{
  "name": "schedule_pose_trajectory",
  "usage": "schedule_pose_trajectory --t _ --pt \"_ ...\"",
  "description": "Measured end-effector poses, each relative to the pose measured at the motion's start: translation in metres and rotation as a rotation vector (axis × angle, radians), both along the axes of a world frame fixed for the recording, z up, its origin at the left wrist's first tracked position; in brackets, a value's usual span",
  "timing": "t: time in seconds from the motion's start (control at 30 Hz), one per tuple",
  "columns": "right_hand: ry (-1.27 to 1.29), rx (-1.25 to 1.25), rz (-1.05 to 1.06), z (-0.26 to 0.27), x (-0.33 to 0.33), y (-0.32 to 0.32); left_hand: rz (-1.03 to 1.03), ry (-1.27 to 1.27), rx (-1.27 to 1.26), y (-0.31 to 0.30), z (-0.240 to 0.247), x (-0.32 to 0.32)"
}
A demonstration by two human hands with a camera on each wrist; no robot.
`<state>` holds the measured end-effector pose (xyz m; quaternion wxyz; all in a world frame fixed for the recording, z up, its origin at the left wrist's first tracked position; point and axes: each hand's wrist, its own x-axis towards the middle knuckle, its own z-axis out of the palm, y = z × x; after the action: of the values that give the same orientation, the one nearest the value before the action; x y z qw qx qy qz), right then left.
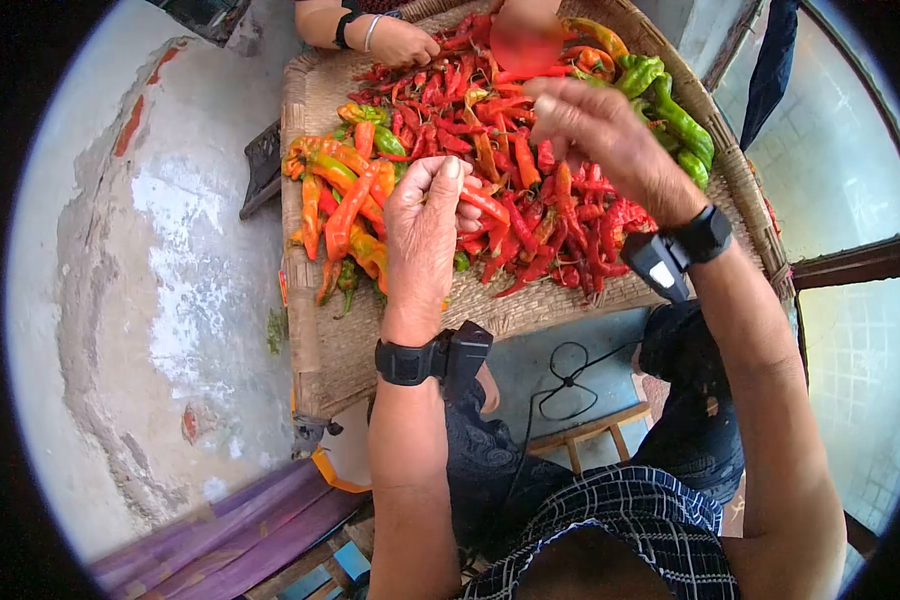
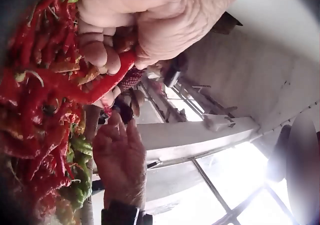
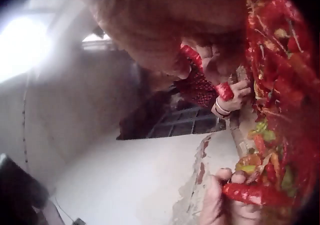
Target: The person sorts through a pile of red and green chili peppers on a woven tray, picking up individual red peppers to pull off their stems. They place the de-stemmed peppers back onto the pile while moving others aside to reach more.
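My left hand (image 1: 425, 235) grips a glossy red pepper (image 1: 485, 204) between thumb and fingers over the pile. In the left wrist view that pepper (image 2: 111, 81) is bent, its end hanging past the fingertips. Raised to the right above the heap, my right hand (image 1: 610, 145) has bent fingers. The right wrist view shows a red pepper (image 3: 224, 91) at the fingers of this right hand (image 3: 170, 27), which cover its middle. Red peppers (image 1: 560, 225) fill the centre of the woven tray (image 1: 335, 365); orange ones (image 1: 345, 215) lie left, green ones (image 1: 682, 120) at the right.
Across the tray, another person's hand (image 1: 400, 42) with a bracelet touches the peppers. A rough wall (image 1: 190, 250) stands at left and a window (image 1: 850, 340) at right. Below the tray are a black cord (image 1: 568, 381) and a wooden stool (image 1: 595, 428).
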<state>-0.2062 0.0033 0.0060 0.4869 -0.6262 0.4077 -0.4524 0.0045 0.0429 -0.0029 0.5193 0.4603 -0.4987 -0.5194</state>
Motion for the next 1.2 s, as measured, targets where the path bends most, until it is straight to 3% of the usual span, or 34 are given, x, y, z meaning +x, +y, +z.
schedule_pose_trajectory --t 0.07,0.13,0.3,0.4,0.53,0.57,0.6,0.67,0.73,0.8,0.87,0.9,0.93,1.07,1.13,1.2 --pt "0.179 0.055 0.215 0.004 0.010 0.013 0.004 0.012 -0.005 0.000 0.000 -0.002" --pt "0.080 -0.147 0.245 -0.017 0.027 0.021 0.008 -0.031 -0.034 0.000 0.000 -0.006" --pt "0.152 -0.057 0.169 -0.013 0.026 0.033 -0.044 0.056 -0.040 -0.002 -0.005 -0.007" --pt "0.139 0.315 0.371 -0.009 0.011 0.031 0.009 0.076 -0.082 -0.003 -0.004 -0.001" --pt "0.251 0.407 0.494 -0.002 0.000 0.025 0.017 0.192 -0.078 -0.007 -0.004 0.010" --pt "0.274 0.356 0.425 0.005 -0.004 0.022 0.006 0.204 -0.083 -0.005 -0.003 0.010" --pt "0.138 0.340 0.379 0.009 -0.010 0.017 -0.004 0.215 -0.088 -0.005 -0.001 0.010" --pt "-0.401 0.222 0.075 -0.005 -0.009 -0.001 -0.006 0.190 -0.074 -0.003 0.005 0.007" --pt "-0.517 0.128 -0.027 0.002 -0.008 -0.013 -0.006 0.161 -0.060 -0.001 0.007 0.005" --pt "-0.448 0.117 -0.119 0.002 -0.001 -0.002 -0.043 0.174 -0.045 -0.002 0.006 0.002" --pt "-0.029 0.045 0.096 0.002 0.005 0.009 -0.071 0.152 -0.026 0.000 0.005 -0.002" --pt "0.033 0.067 0.136 0.004 0.011 0.018 -0.098 0.134 -0.011 0.000 0.005 -0.004" --pt "0.042 -0.075 0.247 -0.006 0.016 0.015 -0.100 0.135 -0.006 0.000 0.004 -0.007" --pt "0.051 0.048 0.317 -0.012 0.017 0.022 -0.203 -0.058 0.000 0.001 0.005 -0.003" --pt "0.099 0.099 0.325 -0.014 0.007 0.020 -0.041 -0.236 -0.077 -0.001 0.009 0.005" --pt "0.308 0.217 0.447 -0.008 -0.005 0.019 0.155 -0.543 -0.194 -0.008 0.007 0.022"
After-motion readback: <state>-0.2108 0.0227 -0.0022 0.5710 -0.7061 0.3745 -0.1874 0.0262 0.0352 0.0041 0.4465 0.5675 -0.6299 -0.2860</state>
